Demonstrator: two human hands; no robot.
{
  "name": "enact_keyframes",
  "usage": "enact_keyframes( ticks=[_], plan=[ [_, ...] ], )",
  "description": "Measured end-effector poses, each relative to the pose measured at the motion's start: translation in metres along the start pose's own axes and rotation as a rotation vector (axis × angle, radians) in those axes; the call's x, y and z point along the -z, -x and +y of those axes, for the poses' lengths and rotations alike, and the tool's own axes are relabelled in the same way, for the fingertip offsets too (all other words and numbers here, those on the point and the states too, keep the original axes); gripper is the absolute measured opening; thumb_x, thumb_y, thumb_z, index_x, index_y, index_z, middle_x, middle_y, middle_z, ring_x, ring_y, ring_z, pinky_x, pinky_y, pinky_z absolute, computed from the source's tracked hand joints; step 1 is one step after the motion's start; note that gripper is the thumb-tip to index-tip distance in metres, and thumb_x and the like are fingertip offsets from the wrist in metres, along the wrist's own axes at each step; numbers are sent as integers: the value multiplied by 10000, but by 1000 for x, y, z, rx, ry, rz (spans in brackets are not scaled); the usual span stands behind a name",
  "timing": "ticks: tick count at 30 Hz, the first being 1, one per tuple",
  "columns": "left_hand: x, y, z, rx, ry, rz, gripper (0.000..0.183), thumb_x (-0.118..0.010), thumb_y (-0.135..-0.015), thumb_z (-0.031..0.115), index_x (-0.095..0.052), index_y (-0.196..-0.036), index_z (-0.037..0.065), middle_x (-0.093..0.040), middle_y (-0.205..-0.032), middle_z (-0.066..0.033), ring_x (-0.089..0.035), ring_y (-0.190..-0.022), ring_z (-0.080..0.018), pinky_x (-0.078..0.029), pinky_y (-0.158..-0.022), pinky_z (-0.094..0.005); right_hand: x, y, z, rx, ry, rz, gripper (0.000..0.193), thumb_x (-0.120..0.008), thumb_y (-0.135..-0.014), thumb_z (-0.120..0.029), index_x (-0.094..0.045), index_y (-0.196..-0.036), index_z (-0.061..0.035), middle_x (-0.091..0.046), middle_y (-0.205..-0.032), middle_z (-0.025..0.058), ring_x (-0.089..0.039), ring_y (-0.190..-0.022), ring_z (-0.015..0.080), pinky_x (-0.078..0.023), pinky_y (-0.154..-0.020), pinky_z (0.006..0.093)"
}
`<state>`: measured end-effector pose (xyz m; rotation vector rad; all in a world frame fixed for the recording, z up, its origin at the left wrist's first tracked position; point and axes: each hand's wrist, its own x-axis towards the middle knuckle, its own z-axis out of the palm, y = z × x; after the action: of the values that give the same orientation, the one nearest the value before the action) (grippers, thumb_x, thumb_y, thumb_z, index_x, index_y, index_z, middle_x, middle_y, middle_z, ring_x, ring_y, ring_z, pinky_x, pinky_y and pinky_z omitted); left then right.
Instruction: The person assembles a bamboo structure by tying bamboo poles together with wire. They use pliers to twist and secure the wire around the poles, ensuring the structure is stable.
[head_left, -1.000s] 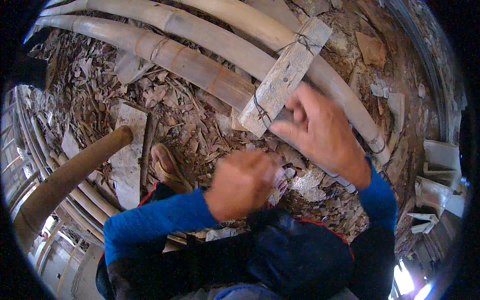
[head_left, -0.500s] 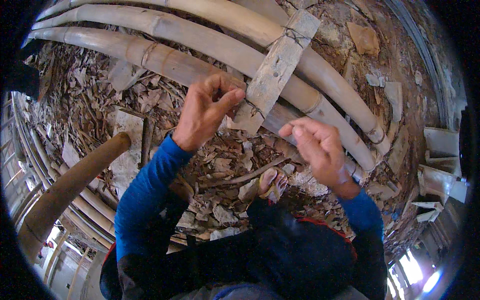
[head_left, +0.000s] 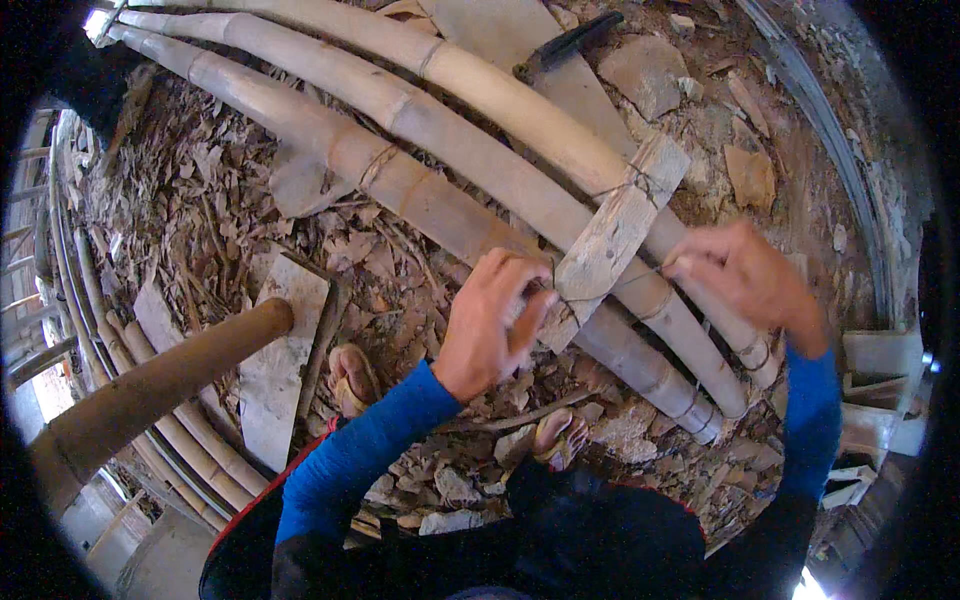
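Note:
Three bamboo poles (head_left: 460, 215) lie side by side, and a short weathered wooden slat (head_left: 625, 235) crosses them. Thin dark wire (head_left: 578, 299) loops around the slat's near end, and more wire ties its far end to the farthest pole. At the slat's near left edge my left hand (head_left: 490, 325) is closed, thumb and fingers pinched where the wire meets them. Above the poles to the right of the slat, my right hand (head_left: 750, 275) has its fingers bent together in a pinch; whatever is between them is too small to make out.
Dry leaves and rubble cover the ground. A thick bamboo post (head_left: 170, 375) slants in at left, by a flat board (head_left: 285, 350). My sandalled feet (head_left: 560, 440) are close below the poles. A dark elongated object (head_left: 570, 45) lies on a panel beyond them.
My view has shifted, so the poles and slat appear lower and farther right. My right hand has moved up and away from my left, which stays at the slat's near end.

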<state>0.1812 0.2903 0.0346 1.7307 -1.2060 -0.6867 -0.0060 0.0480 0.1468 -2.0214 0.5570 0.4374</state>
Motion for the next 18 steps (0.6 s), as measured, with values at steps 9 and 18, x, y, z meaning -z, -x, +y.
enact_keyframes(
  ticks=[9,18],
  plan=[
    [7,-34,12,-344,-279,-269,261,-804,-794,220,-716,-1005,92,-637,-973,-93,-607,-941,-312,-502,-792,-419,98,-152,-25,-43,296,-633,263,-799,-846,-218,-718,-995,-18,-646,-762,2,-573,-695,75,-463,-583,277],
    [-4,-24,13,-224,-92,-167,189,-728,-834,92,-610,-974,45,-559,-832,-131,-553,-771,-341,-472,-683,-449,147,-227,-13,61,733,68,475,-637,-996,-324,-534,-1339,-13,-626,-1199,216,-619,-1144,359,-509,-995,467]
  ],
)
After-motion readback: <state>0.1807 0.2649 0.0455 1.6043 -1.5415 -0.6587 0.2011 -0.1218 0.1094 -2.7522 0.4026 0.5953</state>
